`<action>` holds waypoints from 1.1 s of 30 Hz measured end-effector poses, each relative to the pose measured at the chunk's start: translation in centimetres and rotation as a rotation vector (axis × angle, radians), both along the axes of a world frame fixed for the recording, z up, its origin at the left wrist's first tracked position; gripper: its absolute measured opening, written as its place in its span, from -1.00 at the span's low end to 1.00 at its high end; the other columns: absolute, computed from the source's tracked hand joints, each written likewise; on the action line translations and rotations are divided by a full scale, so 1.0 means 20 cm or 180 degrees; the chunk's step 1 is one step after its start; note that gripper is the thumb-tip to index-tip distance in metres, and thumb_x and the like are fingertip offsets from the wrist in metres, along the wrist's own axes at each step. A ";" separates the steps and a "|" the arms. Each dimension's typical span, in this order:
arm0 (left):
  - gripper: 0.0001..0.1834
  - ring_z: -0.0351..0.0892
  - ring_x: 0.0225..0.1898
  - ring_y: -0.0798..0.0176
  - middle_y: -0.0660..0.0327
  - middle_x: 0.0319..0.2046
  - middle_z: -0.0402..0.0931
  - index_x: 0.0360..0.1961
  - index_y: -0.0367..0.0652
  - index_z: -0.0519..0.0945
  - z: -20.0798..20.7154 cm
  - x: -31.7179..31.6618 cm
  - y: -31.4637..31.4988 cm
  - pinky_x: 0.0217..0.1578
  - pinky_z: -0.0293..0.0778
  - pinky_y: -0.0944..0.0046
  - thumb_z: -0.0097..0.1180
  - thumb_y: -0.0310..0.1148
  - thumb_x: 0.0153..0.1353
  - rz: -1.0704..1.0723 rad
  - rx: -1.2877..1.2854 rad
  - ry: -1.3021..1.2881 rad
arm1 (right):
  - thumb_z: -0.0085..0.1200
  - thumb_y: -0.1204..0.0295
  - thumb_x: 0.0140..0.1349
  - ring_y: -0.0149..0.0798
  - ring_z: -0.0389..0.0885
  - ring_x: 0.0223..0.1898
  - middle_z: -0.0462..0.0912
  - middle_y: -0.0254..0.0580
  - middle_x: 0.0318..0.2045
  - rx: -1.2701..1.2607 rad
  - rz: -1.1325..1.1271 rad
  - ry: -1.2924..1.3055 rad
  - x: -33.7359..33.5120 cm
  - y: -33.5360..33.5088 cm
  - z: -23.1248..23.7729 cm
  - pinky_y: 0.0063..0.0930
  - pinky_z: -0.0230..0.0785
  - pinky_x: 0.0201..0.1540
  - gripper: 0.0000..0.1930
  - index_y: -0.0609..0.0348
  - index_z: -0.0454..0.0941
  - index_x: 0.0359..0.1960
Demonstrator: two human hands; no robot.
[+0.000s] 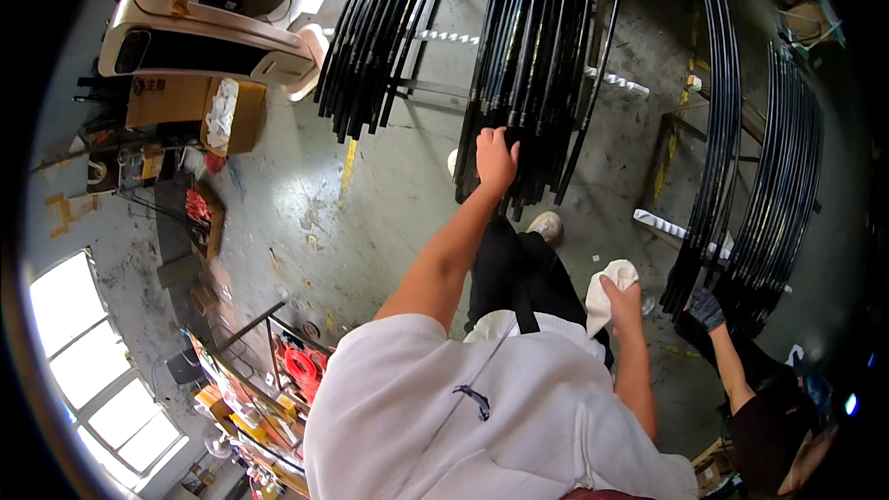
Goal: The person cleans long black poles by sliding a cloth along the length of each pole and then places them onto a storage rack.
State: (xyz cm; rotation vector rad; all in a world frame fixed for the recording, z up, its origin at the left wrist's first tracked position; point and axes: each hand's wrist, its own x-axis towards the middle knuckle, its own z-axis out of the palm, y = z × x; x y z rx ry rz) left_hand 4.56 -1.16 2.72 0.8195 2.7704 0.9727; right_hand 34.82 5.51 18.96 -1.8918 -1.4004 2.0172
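Long thin black rods (532, 46) lie side by side on a rack in front of me, their near ends pointing toward my legs. My left hand (497, 162) reaches forward with its fingers bent over the near ends of these rods. It looks closed on a rod, though the palm hides exactly how many it grips. At my right side, my right hand (628, 307) is closed around a crumpled white cloth (613, 285), held apart from the rods.
More black rods (380, 28) rest to the left, and others (778, 176) on a rack at right. There a co-worker's gloved hand (707, 309) touches rod ends. A cardboard box (243, 116) with white material stands at left, near a large pale machine (204, 42).
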 end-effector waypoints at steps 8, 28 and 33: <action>-0.42 0.24 0.06 -0.05 0.03 0.03 0.27 0.09 -0.12 0.33 -0.09 -0.08 0.01 0.04 0.22 0.08 0.19 -0.36 -0.01 0.0083 -0.0003 -0.0084 | 0.15 0.51 0.06 -0.35 0.53 -0.24 0.53 -0.23 -0.24 0.0080 -0.0135 -0.0074 0.03 0.04 -0.04 -0.46 0.39 -0.20 -0.63 0.26 0.39 -0.08; -0.48 0.38 -0.03 0.04 0.10 -0.15 0.43 -0.08 -0.18 0.36 -0.39 -1.14 -0.57 -0.08 0.35 0.09 0.21 -0.31 -0.10 0.1166 -0.2084 -0.0089 | 0.15 0.49 0.06 -0.34 0.52 -0.19 0.53 -0.24 -0.18 -0.0117 0.0269 -0.0464 -0.57 -0.04 -0.04 -0.45 0.37 -0.13 -0.60 0.24 0.38 -0.04; -0.69 0.38 -0.14 0.12 0.17 -0.27 0.40 -0.15 -0.12 0.40 -0.39 -1.19 -0.51 -0.17 0.28 0.16 0.05 -0.40 0.01 0.1077 -0.2461 0.0075 | 0.13 0.51 0.07 -0.34 0.51 -0.15 0.51 -0.21 -0.15 -0.0055 0.0209 -0.0391 -0.63 -0.03 -0.04 -0.45 0.36 -0.10 -0.60 0.27 0.37 -0.03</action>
